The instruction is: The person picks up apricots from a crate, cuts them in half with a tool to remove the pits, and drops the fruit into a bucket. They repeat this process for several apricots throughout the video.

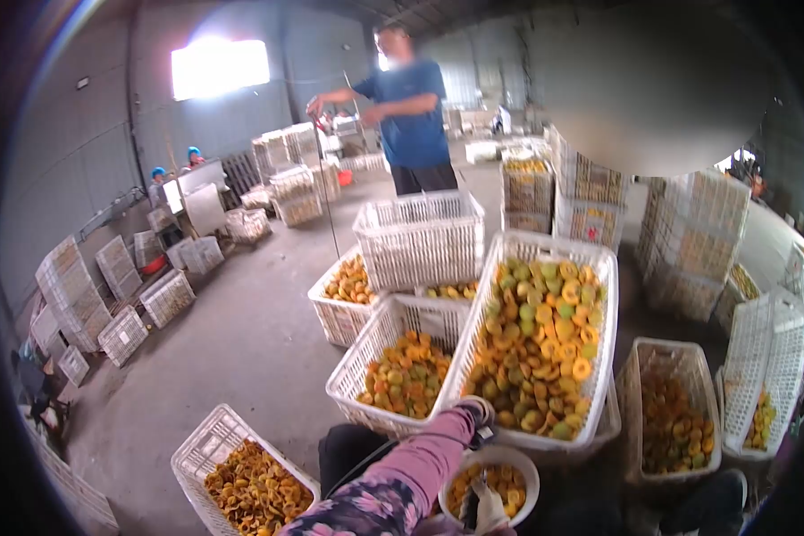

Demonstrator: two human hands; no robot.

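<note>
My left hand [481, 413], at the end of a pink sleeve [424, 460], reaches to the near end of a large white crate [609, 357]. It is small and blurred there, and its fingers cannot be made out. Halved orange and green fruit [536, 335] fills that crate. Lower down, my right hand [489, 511], in a pale glove, is over a white bowl [531, 478] of orange fruit pieces [506, 487]. Its fingers look closed, with a dark shape beside them that I cannot identify.
Left of the large crate stands another fruit crate [344, 389], with an upright crate [420, 246] behind it. A crate of darker pieces [192, 464] sits lower left, another [630, 402] at right. A person in blue [413, 107] stands beyond, holding a thin pole [324, 183]. Stacked crates [697, 237] stand right.
</note>
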